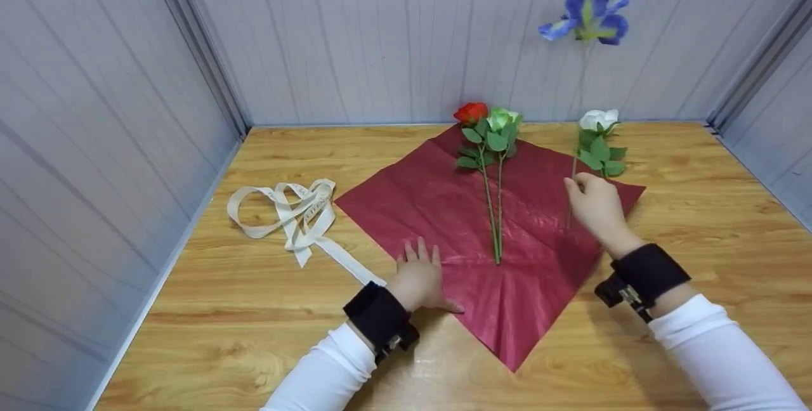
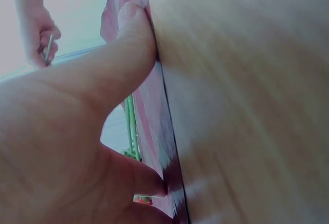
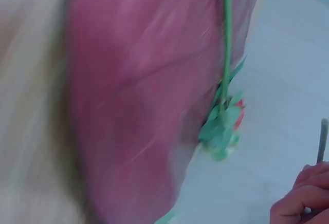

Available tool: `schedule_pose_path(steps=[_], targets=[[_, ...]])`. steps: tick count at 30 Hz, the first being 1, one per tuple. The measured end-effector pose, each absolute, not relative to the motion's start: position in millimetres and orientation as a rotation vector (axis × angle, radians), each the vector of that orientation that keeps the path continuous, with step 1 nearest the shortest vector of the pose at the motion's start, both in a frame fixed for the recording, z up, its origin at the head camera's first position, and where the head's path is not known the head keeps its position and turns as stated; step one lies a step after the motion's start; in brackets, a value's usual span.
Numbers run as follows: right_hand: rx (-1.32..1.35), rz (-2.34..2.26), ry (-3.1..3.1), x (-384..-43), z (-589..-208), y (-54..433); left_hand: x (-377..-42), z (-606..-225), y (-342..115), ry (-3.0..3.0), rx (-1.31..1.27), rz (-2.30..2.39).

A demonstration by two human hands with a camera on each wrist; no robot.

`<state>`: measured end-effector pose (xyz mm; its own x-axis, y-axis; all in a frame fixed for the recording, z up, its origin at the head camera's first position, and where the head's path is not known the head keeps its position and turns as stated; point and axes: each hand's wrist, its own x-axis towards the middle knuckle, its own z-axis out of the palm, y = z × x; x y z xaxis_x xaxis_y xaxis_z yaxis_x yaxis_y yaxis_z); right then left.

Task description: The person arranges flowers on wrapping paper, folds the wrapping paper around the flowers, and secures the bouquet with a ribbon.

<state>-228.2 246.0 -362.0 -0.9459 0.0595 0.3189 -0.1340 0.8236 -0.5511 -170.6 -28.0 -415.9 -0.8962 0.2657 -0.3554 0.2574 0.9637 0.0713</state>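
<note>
My right hand (image 1: 595, 203) pinches the thin stem of a blue-purple iris (image 1: 590, 14), held upright above the right part of a dark red wrapping sheet (image 1: 412, 189). In the right wrist view the stem's lower end (image 3: 323, 139) sticks out of the curled fingers. With fingers spread, my left hand (image 1: 420, 278) rests on the sheet's lower left edge. On the sheet lie a red rose (image 1: 471, 113) and a pale green rose (image 1: 502, 120), their stems side by side and pointing toward me. A white rose (image 1: 598, 120) lies behind my right hand, its stem mostly hidden.
A cream ribbon (image 1: 311, 208) with printed letters lies in loose loops left of the sheet, one end running toward my left wrist. Pale panel walls (image 1: 380, 37) stand at the back and sides of the wooden table (image 1: 254, 335).
</note>
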Motion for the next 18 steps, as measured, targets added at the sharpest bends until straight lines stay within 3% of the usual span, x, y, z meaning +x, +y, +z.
schedule_pose_path(steps=[18], targets=[[0.246, 0.845, -2.930, -231, -398, 181, -170, -416, -28, 2.758, 0.380, 0.035]])
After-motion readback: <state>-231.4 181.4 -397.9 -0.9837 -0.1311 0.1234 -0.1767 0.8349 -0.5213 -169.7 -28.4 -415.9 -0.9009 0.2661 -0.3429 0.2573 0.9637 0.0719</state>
